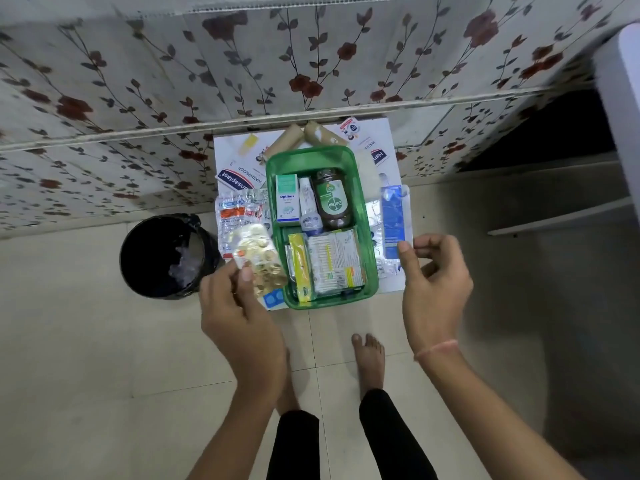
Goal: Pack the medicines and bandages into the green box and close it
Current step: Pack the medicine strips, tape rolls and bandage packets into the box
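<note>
The left hand pinches a blister strip of yellowish tablets between thumb and fingers, holding it just above the small white table, beside the near left corner of the green box. The right hand is half curled and holds nothing, its thumb tip at the near end of a blue-and-white packet that lies along the box's right side. Between the two hands sits the green box, open, with no lid on it. In its half nearer the hands lie a yellow tube carton and a white printed pack; in the far half stand or lie a white-and-green Optibex carton, a white tube, a small round jar and a brown Dettol bottle. Beyond the left hand more blister strips are piled on the table, and farther on lies a Hansaplast plaster box. At the far end of the box, against the flowered cloth, rest two brown bandage rolls. To the left of the left hand, on the tiled floor, stands a black bin with a liner. Below the hands the person's bare feet and dark trouser legs are visible.
</note>
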